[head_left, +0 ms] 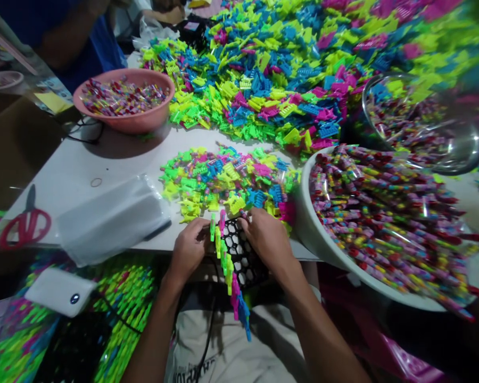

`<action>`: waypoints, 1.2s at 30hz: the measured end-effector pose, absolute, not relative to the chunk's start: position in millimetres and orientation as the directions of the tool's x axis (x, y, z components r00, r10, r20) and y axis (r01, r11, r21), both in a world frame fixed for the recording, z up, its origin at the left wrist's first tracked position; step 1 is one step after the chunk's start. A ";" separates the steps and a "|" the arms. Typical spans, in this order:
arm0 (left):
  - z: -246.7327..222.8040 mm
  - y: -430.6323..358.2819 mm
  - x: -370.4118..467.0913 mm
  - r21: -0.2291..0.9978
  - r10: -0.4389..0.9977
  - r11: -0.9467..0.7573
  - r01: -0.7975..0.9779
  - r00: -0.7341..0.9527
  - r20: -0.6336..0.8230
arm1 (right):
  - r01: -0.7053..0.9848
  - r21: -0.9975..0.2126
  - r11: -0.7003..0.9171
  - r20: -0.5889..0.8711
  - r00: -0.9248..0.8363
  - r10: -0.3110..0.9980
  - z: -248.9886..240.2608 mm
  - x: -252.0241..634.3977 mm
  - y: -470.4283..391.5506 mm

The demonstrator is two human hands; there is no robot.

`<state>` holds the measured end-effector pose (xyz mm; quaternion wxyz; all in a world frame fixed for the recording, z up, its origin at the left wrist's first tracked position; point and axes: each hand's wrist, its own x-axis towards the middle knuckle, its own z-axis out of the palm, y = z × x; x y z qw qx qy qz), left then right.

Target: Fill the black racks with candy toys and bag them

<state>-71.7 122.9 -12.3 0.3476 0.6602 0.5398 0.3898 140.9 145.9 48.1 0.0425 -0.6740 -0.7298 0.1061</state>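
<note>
A black plastic grid [239,244] with round holes rests at the table's front edge above my lap. Along its left side stands a row of green, yellow, pink and blue plastic pieces [228,266]. My left hand [189,250] is closed at the far end of that row; its fingertips are partly hidden, so what they pinch is unclear. My right hand [265,236] lies over the grid's right side with fingers curled. A small pinkish tip shows by its thumb, too small to name. Just beyond both hands spreads a small heap of mixed coloured pieces [227,178].
A white basin [309,213] full of colourful tubes stands right, with a metal bowl [369,114] behind it. A pink basin [123,122], clear plastic bags [109,218], red scissors [27,226] and a white power bank [59,292] are left. A large pile [263,80] fills the back.
</note>
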 end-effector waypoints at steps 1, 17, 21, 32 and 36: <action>-12.0 123.7 -71.9 0.875 0.983 -0.180 0.449 0.120 0.140 | 0.974 -0.216 0.070 -0.086 -0.090 0.992 46.3 142.2 146.3; -7.3 129.0 -73.1 0.869 0.978 -0.169 0.464 0.187 0.090 | 0.626 -0.756 0.191 0.021 -0.269 0.963 7.1 131.5 114.7; -8.1 129.2 -72.3 0.866 0.980 -0.154 0.476 0.186 0.072 | 0.722 -0.652 0.229 -0.029 -0.326 0.945 15.0 127.7 111.6; -13.2 129.6 -74.1 0.880 0.976 -0.181 0.439 0.189 0.107 | 0.837 -0.504 0.212 -0.035 -0.265 0.964 44.8 133.3 161.4; -14.9 129.7 -74.7 0.890 0.976 -0.182 0.418 0.189 0.111 | 0.946 -0.322 0.040 -0.105 -0.077 0.992 42.8 112.9 199.0</action>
